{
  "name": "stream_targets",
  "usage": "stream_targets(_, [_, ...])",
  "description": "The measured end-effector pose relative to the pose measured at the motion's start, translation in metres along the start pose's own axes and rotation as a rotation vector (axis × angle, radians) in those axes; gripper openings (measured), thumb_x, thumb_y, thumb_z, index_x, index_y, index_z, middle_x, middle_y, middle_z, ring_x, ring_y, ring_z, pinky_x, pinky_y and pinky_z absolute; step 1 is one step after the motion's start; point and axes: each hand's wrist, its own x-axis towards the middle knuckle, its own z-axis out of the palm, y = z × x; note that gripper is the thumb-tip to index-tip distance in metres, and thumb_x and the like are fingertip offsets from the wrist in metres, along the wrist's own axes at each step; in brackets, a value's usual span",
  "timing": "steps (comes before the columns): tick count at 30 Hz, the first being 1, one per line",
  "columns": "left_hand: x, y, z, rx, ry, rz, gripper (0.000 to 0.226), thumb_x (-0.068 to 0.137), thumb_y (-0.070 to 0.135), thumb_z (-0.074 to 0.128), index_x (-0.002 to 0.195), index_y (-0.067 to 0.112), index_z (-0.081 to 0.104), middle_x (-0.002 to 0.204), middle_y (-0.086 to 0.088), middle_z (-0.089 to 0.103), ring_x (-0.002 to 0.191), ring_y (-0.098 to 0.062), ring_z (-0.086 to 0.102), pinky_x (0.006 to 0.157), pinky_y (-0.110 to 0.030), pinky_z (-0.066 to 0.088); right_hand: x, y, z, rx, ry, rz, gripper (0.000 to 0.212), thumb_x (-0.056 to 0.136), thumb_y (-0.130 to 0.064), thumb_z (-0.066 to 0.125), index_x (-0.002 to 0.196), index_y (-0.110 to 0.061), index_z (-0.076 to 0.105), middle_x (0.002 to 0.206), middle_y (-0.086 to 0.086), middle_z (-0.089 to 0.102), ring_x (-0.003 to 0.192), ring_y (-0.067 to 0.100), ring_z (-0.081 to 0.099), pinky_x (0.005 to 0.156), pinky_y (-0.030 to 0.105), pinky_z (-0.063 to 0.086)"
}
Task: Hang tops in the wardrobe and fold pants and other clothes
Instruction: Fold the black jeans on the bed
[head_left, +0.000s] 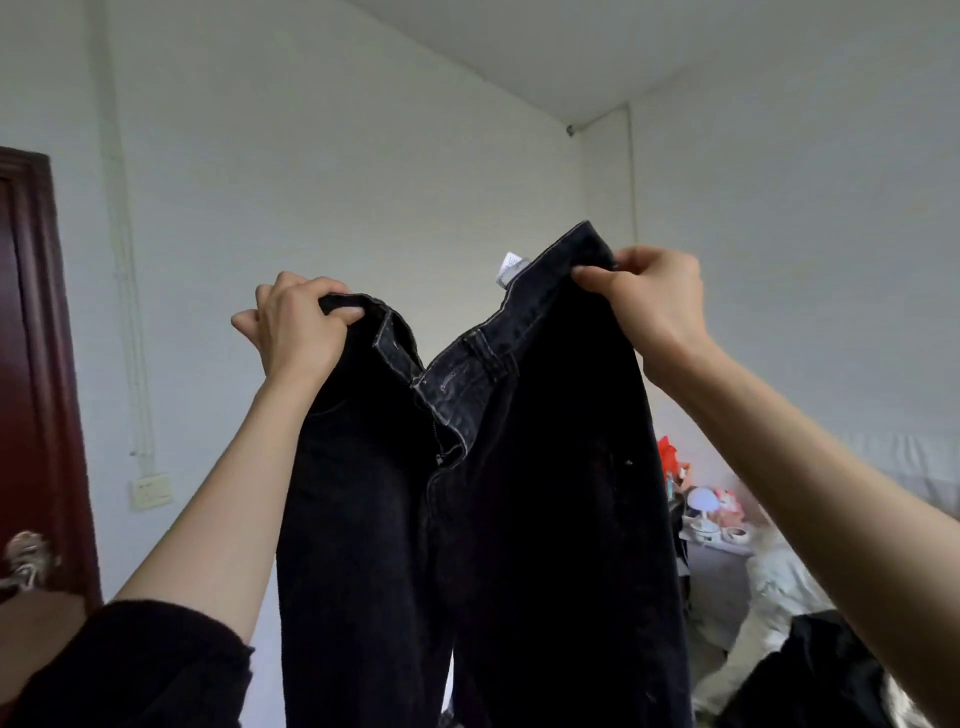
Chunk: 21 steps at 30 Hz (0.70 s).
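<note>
Holding a pair of black denim jeans (483, 519) raised by the waistband, left hand (296, 332) clenching it at nine o'clock and right hand (649, 296) pinching it at two o'clock, the person is judged only starting the fold, with a heap of pale and dark clothes (779, 623) waiting at four o'clock.

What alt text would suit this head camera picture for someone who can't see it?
Two hands hold up black jeans by the waistband, fly open: left hand, right hand. Behind are a white wall and a dark red door.
</note>
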Motion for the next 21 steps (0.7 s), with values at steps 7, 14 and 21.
stream_targets(7, [-0.054, 0.001, 0.074, -0.057, -0.247, 0.02, 0.017, 0.08, 0.029, 0.072, 0.097, 0.027, 0.071, 0.109, -0.003, 0.057, 0.112, -0.022, 0.045, 0.078, -0.032, 0.014, -0.013, 0.084, -0.044, -0.138, 0.053, 0.183, 0.013, 0.072, -0.022, 0.073, 0.068, -0.016, 0.063, 0.077, 0.006, 0.067, 0.087, 0.029, 0.066, 0.08, 0.041, 0.053])
stream_targets(14, [-0.139, 0.017, 0.179, -0.096, -0.566, 0.031, 0.019, 0.079, 0.029, 0.072, 0.098, 0.029, 0.071, 0.117, 0.0, 0.059, 0.114, -0.022, 0.05, 0.084, -0.033, 0.02, -0.038, 0.194, -0.122, -0.314, 0.157, 0.368, 0.011, 0.073, -0.02, 0.073, 0.069, -0.018, 0.063, 0.069, -0.001, 0.063, 0.077, 0.021, 0.061, 0.07, 0.032, 0.047])
stream_targets(21, [-0.217, 0.076, 0.297, -0.112, -0.732, 0.109, 0.019, 0.079, 0.033, 0.072, 0.097, 0.028, 0.073, 0.109, -0.001, 0.062, 0.107, -0.024, 0.052, 0.082, -0.035, 0.016, -0.04, 0.302, -0.217, -0.477, 0.25, 0.482, 0.006, 0.074, -0.016, 0.071, 0.072, -0.017, 0.067, 0.072, -0.002, 0.065, 0.078, 0.019, 0.062, 0.076, 0.035, 0.051])
